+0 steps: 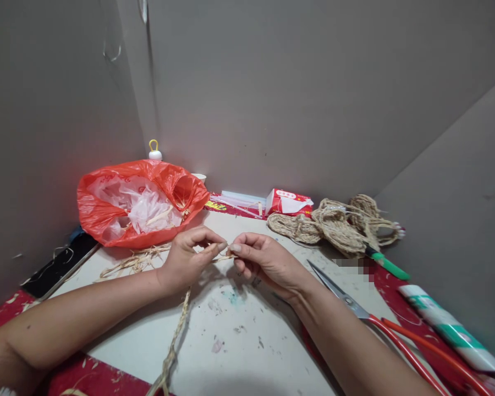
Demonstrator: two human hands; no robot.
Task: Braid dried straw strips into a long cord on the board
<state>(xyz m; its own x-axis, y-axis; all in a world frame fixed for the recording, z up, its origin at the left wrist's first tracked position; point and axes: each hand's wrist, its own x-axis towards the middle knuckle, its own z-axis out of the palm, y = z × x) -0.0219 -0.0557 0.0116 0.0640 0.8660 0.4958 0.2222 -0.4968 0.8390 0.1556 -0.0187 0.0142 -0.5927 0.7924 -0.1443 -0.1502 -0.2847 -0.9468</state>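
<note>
My left hand (193, 253) and my right hand (259, 258) meet over the middle of the pale board (239, 352). Thumb and forefinger of each are pinched on a thin straw-coloured fibre strand (219, 258), which spans the small gap between them. From under the left hand a braided fibre cord (176, 335) runs down toward the near edge. Loose fibre strips (138, 259) lie on the board behind the left forearm. Parts of the strand inside the fingers are hidden.
A red plastic bag (107, 234) stands at the back left, near a black phone-like slab (61, 267). Large red-handled scissors (355, 305) lie right of the right forearm. Coiled cords (338, 225), a tissue pack (289, 202), a green-handled tool (390, 265) and a green-white tube (449, 324) line the right side.
</note>
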